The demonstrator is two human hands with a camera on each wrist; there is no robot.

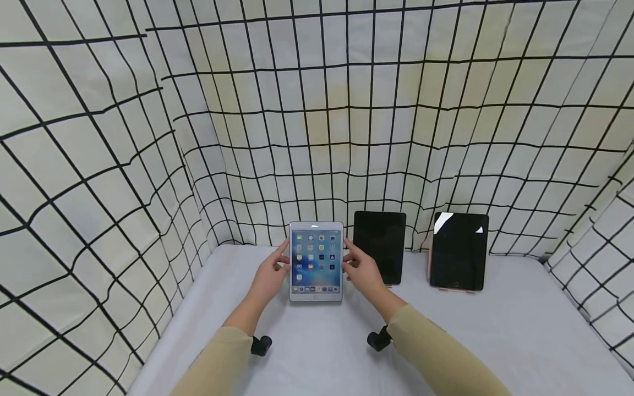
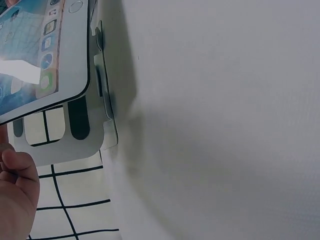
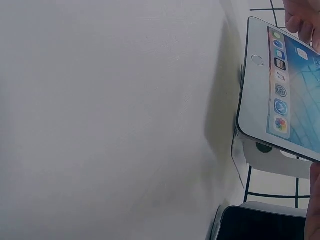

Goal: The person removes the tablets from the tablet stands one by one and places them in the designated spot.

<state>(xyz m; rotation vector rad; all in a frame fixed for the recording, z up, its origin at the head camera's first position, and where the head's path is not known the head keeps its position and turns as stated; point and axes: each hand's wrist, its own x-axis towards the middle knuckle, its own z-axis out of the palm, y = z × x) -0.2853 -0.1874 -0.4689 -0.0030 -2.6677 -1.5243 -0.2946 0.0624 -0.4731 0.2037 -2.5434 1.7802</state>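
A white tablet [image 1: 316, 261] with a lit home screen stands tilted back on a white stand [image 2: 75, 137] at the far middle of the table. My left hand [image 1: 278, 265] grips its left edge and my right hand [image 1: 353, 261] grips its right edge. In the left wrist view the tablet's [image 2: 42, 55] lower corner shows above the stand, with my left hand's fingers [image 2: 17, 182] below it. The right wrist view catches the tablet [image 3: 280, 90], its stand [image 3: 272, 160] and the right hand's fingers [image 3: 302, 17] at the top corner.
Two dark-screened tablets lean on stands to the right, one black [image 1: 380, 247] close by the right hand, one rose-edged [image 1: 458, 251] farther off. A grid-patterned cloth [image 1: 317, 121] walls in the grey table [image 1: 495, 341] on three sides.
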